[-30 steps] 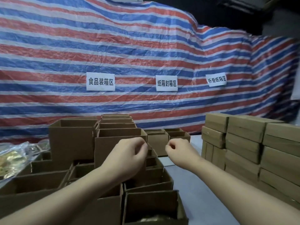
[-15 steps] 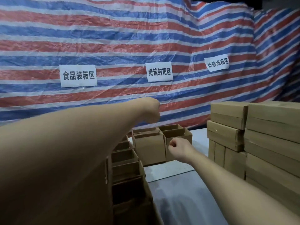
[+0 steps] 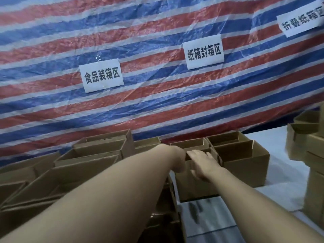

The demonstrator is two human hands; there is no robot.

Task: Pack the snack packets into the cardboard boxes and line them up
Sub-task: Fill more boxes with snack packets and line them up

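Observation:
A group of open cardboard boxes (image 3: 242, 159) stands at the back of the white table (image 3: 284, 188). My right hand (image 3: 201, 163) lies over the top rim of the front-left box (image 3: 191, 186), fingers stretched across the opening and thumb on its front wall. My left hand (image 3: 178, 159) bends down at the wrist against that box's left side, with its fingers hidden. No snack packet shows clearly.
Several open cardboard boxes (image 3: 98, 151) fill the left side in rows. Stacked cardboard boxes (image 3: 313, 174) stand at the right edge. A striped tarp (image 3: 157, 106) with paper labels (image 3: 101, 76) hangs right behind the boxes.
The view swung left and closer. My left arm dropped from its raised reach to the box's left side. My right hand went from a fist to flat fingers on the box rim.

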